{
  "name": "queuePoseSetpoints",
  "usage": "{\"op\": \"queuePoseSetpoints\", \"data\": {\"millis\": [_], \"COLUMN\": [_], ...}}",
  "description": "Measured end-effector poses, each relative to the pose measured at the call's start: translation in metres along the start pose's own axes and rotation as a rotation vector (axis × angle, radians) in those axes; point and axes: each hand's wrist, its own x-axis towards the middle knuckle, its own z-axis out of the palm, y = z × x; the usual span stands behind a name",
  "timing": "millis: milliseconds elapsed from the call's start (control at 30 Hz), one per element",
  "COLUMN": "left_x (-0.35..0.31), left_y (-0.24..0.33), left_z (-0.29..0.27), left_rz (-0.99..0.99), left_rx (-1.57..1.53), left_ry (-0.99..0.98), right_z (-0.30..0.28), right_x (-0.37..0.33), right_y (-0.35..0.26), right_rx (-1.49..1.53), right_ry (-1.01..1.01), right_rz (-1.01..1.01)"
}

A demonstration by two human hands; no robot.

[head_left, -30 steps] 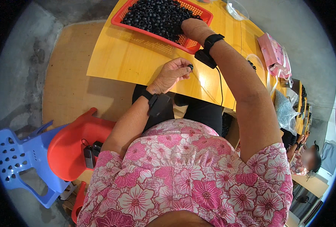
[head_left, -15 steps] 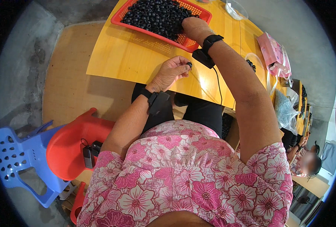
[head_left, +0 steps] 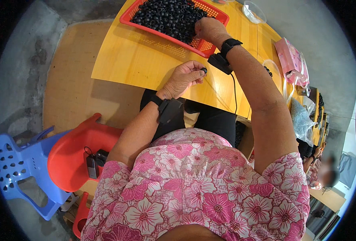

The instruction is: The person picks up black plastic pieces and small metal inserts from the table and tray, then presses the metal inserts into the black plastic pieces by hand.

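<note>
1. Hardly anything has moved since the frame half a second ago: both hands keep their places, and the red basket (head_left: pixel 206 52) and the hands sit a touch further right in the view.
2. The left hand (head_left: pixel 184 78) is nearly closed, pinching a small black ring (head_left: pixel 204 70) between thumb and forefinger. It is above the near part of the yellow table (head_left: pixel 138 60), apart from the basket.
3. The right hand (head_left: pixel 211 30) reaches into the right end of the basket, its fingertips down among the black pieces (head_left: pixel 168 18). The fingertips are hidden, so I cannot tell whether it holds one.
4. The black pieces are heaped in the basket, which stands on the table beyond the left hand.
5. Each wrist wears a black strap with a dark box; a thin cord (head_left: pixel 235 90) hangs from the one on the right.
6. Further right on the table are a pink bag (head_left: pixel 289 58) and a clear tub (head_left: pixel 254 12) with something white in it. A plastic bag (head_left: pixel 302 118) lies nearer the person's right arm.
7. To the left of the person, a red chair (head_left: pixel 71 160) holds a small dark device (head_left: pixel 92 166), with a blue chair (head_left: pixel 15 164) beside it.
8. Another person (head_left: pixel 314 170) is at the far right.
</note>
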Motion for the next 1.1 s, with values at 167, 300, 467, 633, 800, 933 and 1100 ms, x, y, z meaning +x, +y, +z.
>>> {"op": "queuePoseSetpoints", "data": {"millis": [167, 300, 467, 633, 800, 933, 1100], "left_x": [0.0, 0.0, 0.001, 0.001, -0.001, -0.001, 0.004], "left_y": [0.001, 0.003, 0.001, -0.002, -0.001, -0.001, 0.001], "left_z": [0.001, 0.001, 0.001, 0.001, 0.002, 0.0, -0.001], "left_rz": [-0.001, -0.004, 0.011, 0.016, -0.018, 0.008, 0.053], "left_rx": [-0.002, 0.011, 0.007, 0.026, 0.033, 0.068, 0.079], "left_ry": [0.01, 0.009, 0.022, 0.042, 0.064, 0.064, 0.023], "right_z": [-0.002, 0.002, 0.005, 0.004, -0.006, 0.004, 0.049], "right_x": [-0.004, 0.002, 0.002, 0.0, -0.049, -0.122, -0.169], "right_y": [-0.003, 0.0, -0.002, 0.003, 0.019, 0.003, -0.008], "right_rx": [0.012, -0.013, -0.053, -0.037, 0.702, 1.438, 1.517], "right_ry": [0.007, -0.014, -0.037, -0.001, 0.387, 0.366, 0.245], "right_rz": [-0.018, -0.049, -0.051, -0.057, -0.095, -0.054, 0.022]}}
